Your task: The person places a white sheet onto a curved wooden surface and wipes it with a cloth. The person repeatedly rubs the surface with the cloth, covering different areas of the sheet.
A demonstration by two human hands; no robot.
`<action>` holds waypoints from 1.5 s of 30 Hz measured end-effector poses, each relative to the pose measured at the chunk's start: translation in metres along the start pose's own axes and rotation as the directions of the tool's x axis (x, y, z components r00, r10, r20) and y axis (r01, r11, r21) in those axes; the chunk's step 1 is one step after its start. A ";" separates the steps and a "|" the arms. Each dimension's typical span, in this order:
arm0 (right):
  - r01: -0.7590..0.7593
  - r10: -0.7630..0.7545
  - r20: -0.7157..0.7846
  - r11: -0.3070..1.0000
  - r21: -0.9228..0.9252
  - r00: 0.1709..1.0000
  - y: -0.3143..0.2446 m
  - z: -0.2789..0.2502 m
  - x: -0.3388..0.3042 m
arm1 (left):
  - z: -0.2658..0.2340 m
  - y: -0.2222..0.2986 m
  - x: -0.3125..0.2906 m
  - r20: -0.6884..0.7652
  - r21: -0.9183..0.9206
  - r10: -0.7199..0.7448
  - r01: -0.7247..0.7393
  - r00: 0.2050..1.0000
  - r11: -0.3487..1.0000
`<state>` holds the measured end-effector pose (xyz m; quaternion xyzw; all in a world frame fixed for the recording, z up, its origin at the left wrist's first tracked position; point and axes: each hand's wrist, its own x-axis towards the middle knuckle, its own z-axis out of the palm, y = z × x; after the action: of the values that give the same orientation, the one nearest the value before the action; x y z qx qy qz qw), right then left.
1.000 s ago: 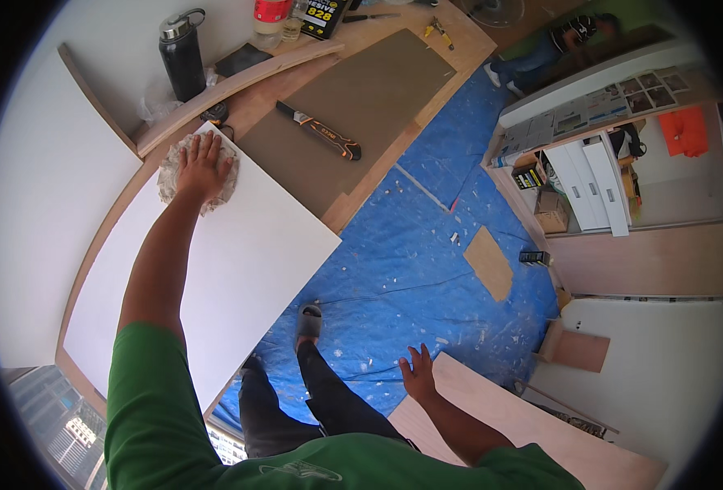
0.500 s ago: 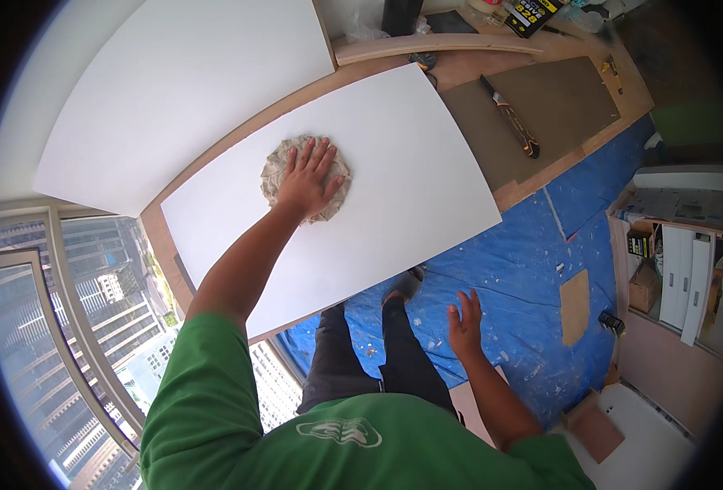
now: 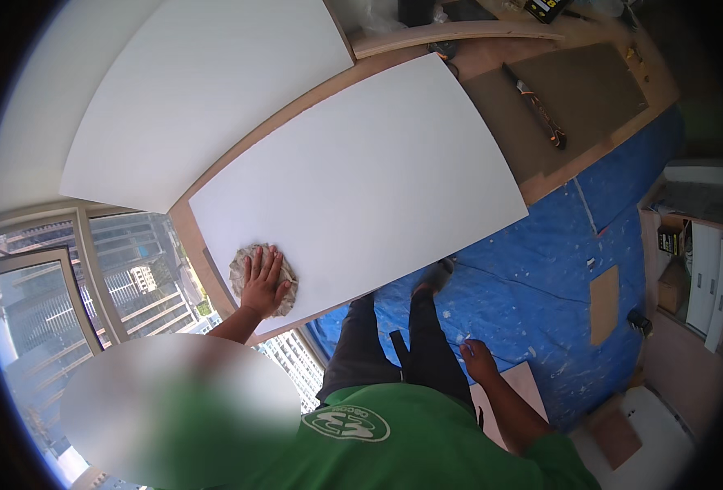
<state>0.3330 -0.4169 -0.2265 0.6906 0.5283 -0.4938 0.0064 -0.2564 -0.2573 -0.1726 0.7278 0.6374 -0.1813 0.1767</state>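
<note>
My left hand (image 3: pixel 263 282) lies flat with its fingers spread on a crumpled beige cloth (image 3: pixel 239 265), pressing it against a white board (image 3: pixel 361 171). Cloth and hand are at the board's near left corner. A pale blurred patch covers much of my left arm. Away from the board, my right hand (image 3: pixel 478 361) hangs low over the blue floor sheet (image 3: pixel 533 278). Its fingers look curled in, and nothing shows in them.
An orange and black hand saw (image 3: pixel 537 106) lies on a brown sheet (image 3: pixel 590 86) right of the board. Behind stands a large white panel (image 3: pixel 206 90), with a wooden strip (image 3: pixel 459 37) beside it. Windows (image 3: pixel 145 269) are at left, a cabinet (image 3: pixel 704 278) at right.
My left hand has slid the cloth from the board's middle toward its near left corner. My right hand has dropped lower, and its fingers, apart before, are now curled in.
</note>
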 end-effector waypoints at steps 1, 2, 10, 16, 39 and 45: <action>-0.099 0.096 0.101 0.995 0.028 0.990 0.007 0.005 -0.006 | -0.007 0.012 0.020 -0.090 0.003 0.097 -0.097 0.991 0.995; -0.081 0.079 0.103 0.997 0.017 0.992 0.012 0.010 -0.013 | -0.015 0.026 0.044 -0.107 -0.007 0.153 -0.155 0.982 0.988; 0.026 -0.019 -0.080 0.996 0.087 0.997 0.028 0.028 -0.018 | -0.116 0.125 0.255 -0.301 0.110 0.290 -0.268 0.908 0.957; 0.059 -0.046 -0.160 0.995 0.077 0.986 0.026 0.017 -0.005 | -0.162 0.161 0.345 -0.323 0.098 0.174 -0.150 0.930 0.984; 0.249 -0.245 -0.044 0.949 0.194 0.969 -0.128 -0.016 0.031 | -0.099 0.147 0.195 -0.223 0.003 0.279 -0.285 0.934 0.958; 0.594 -0.563 -0.259 0.803 0.054 0.785 -0.257 -0.044 0.095 | -0.091 0.207 0.171 -0.292 -0.334 0.552 -0.624 0.781 0.707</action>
<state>0.1693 -0.2118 -0.1376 0.5463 0.6778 -0.4223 -0.2525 -0.0267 -0.0916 -0.1715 0.8513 0.4071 0.0865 0.3195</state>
